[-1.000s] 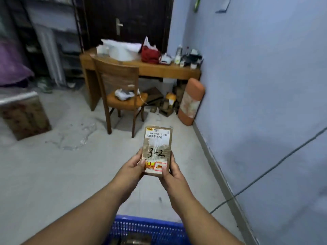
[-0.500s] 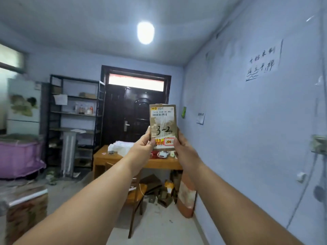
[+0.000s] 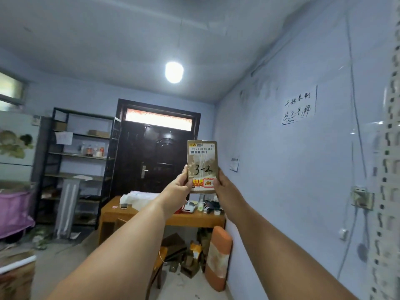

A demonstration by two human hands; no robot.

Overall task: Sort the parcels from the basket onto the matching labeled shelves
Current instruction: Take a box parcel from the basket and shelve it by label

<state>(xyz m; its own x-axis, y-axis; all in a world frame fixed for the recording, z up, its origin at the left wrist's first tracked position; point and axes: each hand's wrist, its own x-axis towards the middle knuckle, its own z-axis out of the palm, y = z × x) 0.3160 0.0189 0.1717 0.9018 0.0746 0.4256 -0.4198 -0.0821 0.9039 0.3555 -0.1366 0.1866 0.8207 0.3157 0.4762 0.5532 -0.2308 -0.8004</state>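
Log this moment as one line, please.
step: reading label | parcel marked 3-2 | left hand and right hand grip it | not yet shelved

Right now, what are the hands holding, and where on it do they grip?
A brown parcel marked 3-2, held upright: the left hand pinches its lower left edge, the right hand its lower right edge.

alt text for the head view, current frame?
Both hands, left hand and right hand, hold a brown parcel upright at arm's length, "3-2" handwritten on its label. Behind: dark door, black shelving, cluttered wooden desk.
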